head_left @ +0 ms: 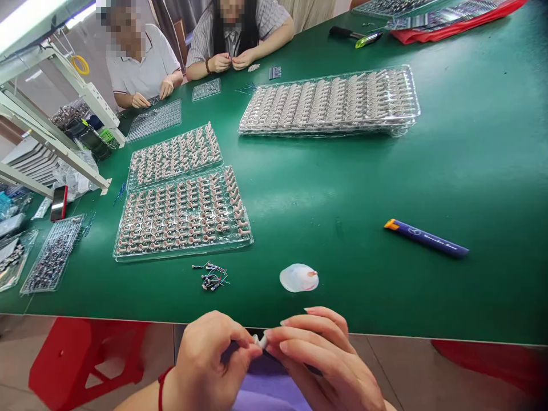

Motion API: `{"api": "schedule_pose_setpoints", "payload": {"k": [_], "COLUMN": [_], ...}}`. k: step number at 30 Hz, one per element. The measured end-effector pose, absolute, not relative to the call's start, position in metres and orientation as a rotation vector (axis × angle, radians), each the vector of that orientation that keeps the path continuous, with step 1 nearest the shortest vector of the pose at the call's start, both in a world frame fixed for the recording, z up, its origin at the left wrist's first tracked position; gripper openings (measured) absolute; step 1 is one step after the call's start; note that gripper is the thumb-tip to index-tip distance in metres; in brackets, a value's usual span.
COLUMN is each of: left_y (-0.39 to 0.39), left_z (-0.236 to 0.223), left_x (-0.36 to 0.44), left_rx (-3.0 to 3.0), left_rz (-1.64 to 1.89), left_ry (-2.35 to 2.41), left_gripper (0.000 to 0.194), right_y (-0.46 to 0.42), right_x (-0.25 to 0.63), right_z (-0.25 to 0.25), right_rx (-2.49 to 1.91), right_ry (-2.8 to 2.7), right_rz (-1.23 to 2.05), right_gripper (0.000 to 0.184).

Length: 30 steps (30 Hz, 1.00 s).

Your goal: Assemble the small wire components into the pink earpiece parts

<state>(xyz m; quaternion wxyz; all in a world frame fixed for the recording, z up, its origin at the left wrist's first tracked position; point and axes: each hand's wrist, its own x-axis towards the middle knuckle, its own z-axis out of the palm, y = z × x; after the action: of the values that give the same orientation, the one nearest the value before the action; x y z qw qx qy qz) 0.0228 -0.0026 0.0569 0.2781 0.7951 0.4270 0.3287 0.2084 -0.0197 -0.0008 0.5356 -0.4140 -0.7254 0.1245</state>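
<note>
My left hand (pixel 209 357) and my right hand (pixel 325 359) meet at the near edge of the green table (pixel 342 188), fingers pinched together on a small white part (pixel 260 341) held between them. Just beyond lies a small bunch of wired components (pixel 212 277) and a shallow white dish (pixel 298 278) with a tiny pink piece in it. A clear tray (pixel 182 216) filled with several pinkish-white parts sits further back to the left, with a second tray (pixel 173 155) behind it.
A long stack of clear trays (pixel 331 103) lies at mid-table. A blue lighter (pixel 426 237) lies at right. Two other people sit at the far left end, working over trays (pixel 156 119). A red stool (pixel 81 357) stands below; a phone (pixel 59 202) lies at left.
</note>
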Motion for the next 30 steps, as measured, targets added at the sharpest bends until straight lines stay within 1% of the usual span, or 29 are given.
{"api": "schedule_pose_setpoints", "payload": {"k": [4,10,13,16,21,26,30], "left_y": [-0.003,-0.005,-0.005,-0.005,-0.004,-0.003,-0.004], "left_z": [0.056,0.055,0.055,0.056,0.057,0.056,0.055], "left_x": [0.022,0.020,0.019,0.020,0.025,0.029,0.027], "left_rx": [2.040,1.947,1.924,1.934,2.074,2.154,2.062], "left_rz": [0.867,0.850,0.842,0.849,0.896,0.934,0.919], "left_ry": [1.174,1.193,1.176,1.163,1.075,0.985,1.056], "left_gripper": [0.019,0.018,0.018,0.019,0.021,0.023,0.022], "right_y": [-0.021,-0.023,-0.022,-0.020,-0.017,-0.018,-0.021], "right_x": [0.210,0.211,0.212,0.211,0.205,0.200,0.199], "right_z": [-0.006,-0.008,-0.005,-0.002,0.004,0.006,0.003], "right_rx": [-1.082,-1.085,-1.067,-1.050,-1.022,-1.076,-1.139], "right_ry": [-1.658,-1.620,-1.624,-1.643,-1.661,-1.596,-1.502], "right_rz": [0.301,0.489,0.546,0.559,0.628,0.701,0.861], "right_gripper": [0.025,0.020,0.021,0.021,0.014,0.021,0.031]}}
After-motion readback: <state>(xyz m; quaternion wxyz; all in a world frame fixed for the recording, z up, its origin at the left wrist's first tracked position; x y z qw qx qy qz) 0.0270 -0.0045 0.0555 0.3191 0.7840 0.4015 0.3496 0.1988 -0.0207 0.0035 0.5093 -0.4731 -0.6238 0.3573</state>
